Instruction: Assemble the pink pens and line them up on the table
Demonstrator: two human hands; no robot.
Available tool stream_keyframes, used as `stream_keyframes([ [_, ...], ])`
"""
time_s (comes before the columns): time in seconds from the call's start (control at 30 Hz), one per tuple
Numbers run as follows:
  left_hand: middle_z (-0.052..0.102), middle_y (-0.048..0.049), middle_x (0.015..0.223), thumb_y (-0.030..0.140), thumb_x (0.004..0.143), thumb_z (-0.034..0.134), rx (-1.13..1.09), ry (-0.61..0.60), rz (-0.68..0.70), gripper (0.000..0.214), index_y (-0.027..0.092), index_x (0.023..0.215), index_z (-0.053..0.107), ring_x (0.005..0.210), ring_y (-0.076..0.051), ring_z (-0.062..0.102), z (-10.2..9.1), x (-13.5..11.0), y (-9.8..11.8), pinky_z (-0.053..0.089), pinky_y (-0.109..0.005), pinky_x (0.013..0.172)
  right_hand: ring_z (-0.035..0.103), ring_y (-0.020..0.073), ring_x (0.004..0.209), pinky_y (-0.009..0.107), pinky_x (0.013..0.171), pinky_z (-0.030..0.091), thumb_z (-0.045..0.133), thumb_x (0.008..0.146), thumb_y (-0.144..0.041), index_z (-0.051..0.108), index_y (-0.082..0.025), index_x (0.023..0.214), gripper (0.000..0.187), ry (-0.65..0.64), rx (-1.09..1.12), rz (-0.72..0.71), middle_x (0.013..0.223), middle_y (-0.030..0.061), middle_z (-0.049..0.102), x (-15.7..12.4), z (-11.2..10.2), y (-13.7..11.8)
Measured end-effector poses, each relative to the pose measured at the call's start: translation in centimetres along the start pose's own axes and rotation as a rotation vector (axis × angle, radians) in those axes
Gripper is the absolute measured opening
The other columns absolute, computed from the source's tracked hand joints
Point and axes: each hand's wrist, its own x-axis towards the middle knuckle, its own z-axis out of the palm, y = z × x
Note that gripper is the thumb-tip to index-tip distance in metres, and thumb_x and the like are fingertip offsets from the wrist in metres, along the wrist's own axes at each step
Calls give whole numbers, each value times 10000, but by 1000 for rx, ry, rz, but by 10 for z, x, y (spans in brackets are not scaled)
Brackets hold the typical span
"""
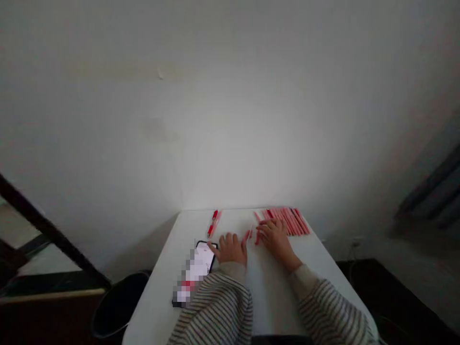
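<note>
My left hand (230,248) is over the middle of the white table (268,297), its fingers spread. Its outer finger lies at the top edge of a phone (199,266), and its thumb is beside a thin pink piece (250,234) of unclear kind. Opposite, my right hand (276,238) reaches leftward, its fingertips closed at a red pen (257,237) that they partly cover. Just beyond that hand lies a row of several pink and red pens (296,221), side by side; the hand hides some of their lower ends.
Red and pink pens (212,224) lie apart at the table's back left. The table's back edge meets a pale wall (237,120). A black bin (118,304) stands at the left, near a dark slanted bar (53,235). Dark folded fabric (431,191) shows at the right.
</note>
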Motion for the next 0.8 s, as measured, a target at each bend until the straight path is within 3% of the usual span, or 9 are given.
stream_keyframes([
  [0.3,585,-57,1254,407,851,457,-18,-2,5,359,239,1126,614,1200,-263,423,2,0,-1,128,-650,1089,422,264,1130,505,1009,213,611,807,-365,711,-288,918,168,-24,-42,76,1140,27,618,12,2,-21],
  [0.53,597,-51,1235,394,852,460,-27,25,2,343,239,1113,620,1188,-262,435,6,0,0,110,-655,1091,427,258,1121,518,1019,176,618,791,-323,727,-287,863,136,-42,-47,101,1123,35,617,14,9,-22],
  [0.8,616,-64,1201,377,846,474,-46,55,9,324,234,1089,633,1175,-264,444,7,2,1,68,-663,1090,432,268,1112,501,988,225,607,799,-308,725,-274,886,151,-52,-30,113,1117,51,619,15,9,-20],
])
